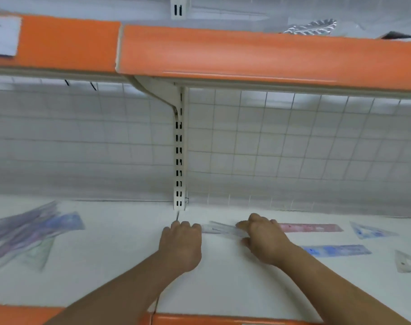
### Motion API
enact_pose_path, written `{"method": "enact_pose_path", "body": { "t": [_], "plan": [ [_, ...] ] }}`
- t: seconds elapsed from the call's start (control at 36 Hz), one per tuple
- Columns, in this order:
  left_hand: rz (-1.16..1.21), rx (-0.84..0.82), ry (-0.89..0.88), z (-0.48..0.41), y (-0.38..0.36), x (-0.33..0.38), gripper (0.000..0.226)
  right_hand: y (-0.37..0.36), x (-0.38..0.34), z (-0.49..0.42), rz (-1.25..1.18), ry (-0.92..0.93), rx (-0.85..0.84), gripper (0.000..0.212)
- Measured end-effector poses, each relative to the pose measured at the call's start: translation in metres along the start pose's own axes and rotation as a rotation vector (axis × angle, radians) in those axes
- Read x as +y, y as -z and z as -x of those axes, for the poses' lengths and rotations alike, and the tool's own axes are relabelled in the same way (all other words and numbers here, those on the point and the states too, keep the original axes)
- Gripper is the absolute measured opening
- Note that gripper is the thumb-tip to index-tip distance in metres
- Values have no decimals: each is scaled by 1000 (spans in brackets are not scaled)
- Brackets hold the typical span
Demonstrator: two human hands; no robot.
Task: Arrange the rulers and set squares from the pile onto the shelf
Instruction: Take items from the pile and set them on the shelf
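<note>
White shelf (120,266) backed by a wire grid (282,141): fingers (243,224) of the right hand (265,240) pinch a clear ruler (223,229) lying on it; the left hand (179,245) curls at the ruler's other end, grip unclear. Rightward lie a pink ruler (310,228), a blue ruler (336,250) and set squares (371,231) on the shelf, and the pile (28,233) sits far left

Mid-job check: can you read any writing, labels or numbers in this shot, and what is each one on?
Nothing is legible.
Paper tag on the orange shelf edge: dark handwritten strokes, cut off, unreadable.
Pink ruler: print blurred.
Blue ruler: print blurred.
Rear set square: markings blurred.
Front set square: markings blurred.
Clear ruler gripped by the right hand: markings too faint.
Pile, left: blurred.
</note>
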State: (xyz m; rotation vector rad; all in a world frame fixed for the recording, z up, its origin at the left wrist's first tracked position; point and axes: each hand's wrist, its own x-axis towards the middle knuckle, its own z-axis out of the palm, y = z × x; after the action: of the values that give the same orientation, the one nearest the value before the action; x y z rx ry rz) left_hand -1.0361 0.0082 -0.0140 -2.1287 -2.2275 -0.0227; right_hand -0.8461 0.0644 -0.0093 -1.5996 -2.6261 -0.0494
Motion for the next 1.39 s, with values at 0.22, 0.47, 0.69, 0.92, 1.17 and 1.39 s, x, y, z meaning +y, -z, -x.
{"method": "enact_pose_path", "body": {
  "t": [0.22, 0.47, 0.69, 0.92, 1.17, 1.39],
  "plan": [
    [-26, -61, 180, 2, 1, -24, 35, -8, 0, -46, -30, 115, -40, 18],
    [-68, -80, 238, -4, -4, -20, 36, -20, 9, -70, -114, 159, -145, 27],
    [-57, -98, 260, -14, -6, -15, 37, -28, 13, -76, -193, 195, -165, 25],
    [-51, -77, 317, -7, -3, -16, 31, -17, -2, -76, -171, 177, -130, 39],
    [-33, -69, 458, 30, 5, -51, 34, -7, -85, -66, -202, 435, -60, 37],
    [0, -63, 568, 74, 9, -108, 36, -2, -165, -62, -195, 568, -96, 38]
  ]
}}
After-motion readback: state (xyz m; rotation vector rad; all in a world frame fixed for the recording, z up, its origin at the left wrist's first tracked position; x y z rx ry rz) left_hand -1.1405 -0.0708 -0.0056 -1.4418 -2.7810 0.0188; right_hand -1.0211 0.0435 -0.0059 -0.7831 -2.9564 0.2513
